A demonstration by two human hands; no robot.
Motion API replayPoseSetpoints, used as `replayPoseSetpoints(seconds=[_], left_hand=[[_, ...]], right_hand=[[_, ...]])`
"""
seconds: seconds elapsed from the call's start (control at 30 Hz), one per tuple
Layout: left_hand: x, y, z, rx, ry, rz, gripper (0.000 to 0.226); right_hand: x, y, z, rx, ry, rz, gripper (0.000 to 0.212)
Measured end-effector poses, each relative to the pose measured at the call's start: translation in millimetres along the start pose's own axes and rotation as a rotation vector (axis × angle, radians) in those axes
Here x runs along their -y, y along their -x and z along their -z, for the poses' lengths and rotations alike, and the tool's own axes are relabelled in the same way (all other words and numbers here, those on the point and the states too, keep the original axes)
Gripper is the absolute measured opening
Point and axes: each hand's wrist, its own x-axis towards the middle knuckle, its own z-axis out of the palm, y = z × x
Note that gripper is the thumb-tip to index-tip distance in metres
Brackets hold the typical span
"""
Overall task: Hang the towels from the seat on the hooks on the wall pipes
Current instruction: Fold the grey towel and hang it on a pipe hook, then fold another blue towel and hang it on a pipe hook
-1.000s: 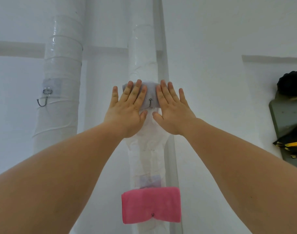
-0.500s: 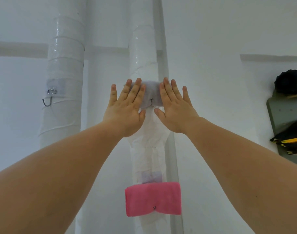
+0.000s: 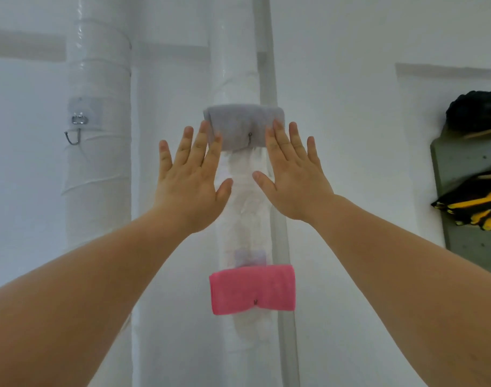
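Flanking the grey towel (image 3: pixel 242 124), both hands (image 3: pixel 192 180) (image 3: pixel 293 174) spread flat, fingers splayed.

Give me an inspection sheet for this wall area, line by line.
Surface: white wall with two wrapped vertical pipes; no seat in view.
Job's things: grey towel hangs on the upper hook of the middle pipe; pink towel hangs on that pipe's lower hook; the left pipe has an empty hook.
Clutter: black and yellow items on a grey board at the right edge.
Hands: left hand and right hand are open and flat, fingers spread, either side of the grey towel, holding nothing.
Cables: nothing seen.
Surroundings: a thin grey pipe beside the middle pipe.
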Motion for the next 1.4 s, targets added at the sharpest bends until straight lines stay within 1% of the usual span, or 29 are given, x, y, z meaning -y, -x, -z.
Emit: replayPoseSetpoints(seconds=[0.1, 0.2, 0.4, 0.53, 0.6, 0.7, 0.77, 0.83, 0.97, 1.07, 1.17, 1.3, 1.4], left_hand=[[5.3, 31.7, 2.0, 0.079, 0.069, -0.001, 0.085], [20.7, 62.7, 5.4, 0.149, 0.12, -0.061, 0.086], [94.9, 118.3, 7.7, 0.215, 0.203, -0.147, 0.089], [148.7, 165.0, 8.7, 0.244, 0.207, -0.318, 0.088], [169.8, 193.4, 11.1, 0.283, 0.273, -0.406, 0.088], [198.0, 233.4, 14.7, 0.307, 0.362, -0.552, 0.087], [215.0, 258.6, 17.4, 0.319, 0.459, -0.613, 0.086], [225.8, 287.2, 19.8, 0.366, 0.56, -0.647, 0.083], [226.9, 354.9, 20.8, 0.506, 0.625, -0.774, 0.079], [217.4, 402.9, 20.2, 0.607, 0.67, -0.79, 0.077], [199.6, 452.6, 23.1, 0.746, 0.718, -0.82, 0.077], [166.3, 522.4, 36.3, 0.896, 0.743, -0.931, 0.08], [137.0, 572.7, 54.8, 1.008, 0.768, -1.004, 0.078]], right_hand=[[19.2, 34.2, 0.6, 0.06, 0.007, -0.056, 0.076], [49.6, 69.4, 1.4, 0.127, -0.01, -0.138, 0.072], [145.4, 120.1, -4.7, 0.246, 0.105, -0.26, 0.073], [231.3, 151.1, -2.6, 0.32, 0.21, -0.401, 0.074], [276.1, 167.9, 0.4, 0.357, 0.246, -0.486, 0.074], [331.8, 193.8, 9.6, 0.458, 0.319, -0.584, 0.077], [360.9, 215.1, 16.7, 0.523, 0.36, -0.607, 0.078], [385.0, 240.5, 23.0, 0.596, 0.385, -0.622, 0.077], [429.3, 292.0, 33.8, 0.71, 0.398, -0.728, 0.077], [459.2, 336.3, 41.0, 0.781, 0.376, -0.803, 0.077], [482.6, 389.5, 51.4, 0.884, 0.366, -0.879, 0.077], [509.5, 474.5, 72.0, 1.036, 0.315, -1.023, 0.074], [532.1, 542.3, 95.9, 1.103, 0.267, -1.16, 0.071]])
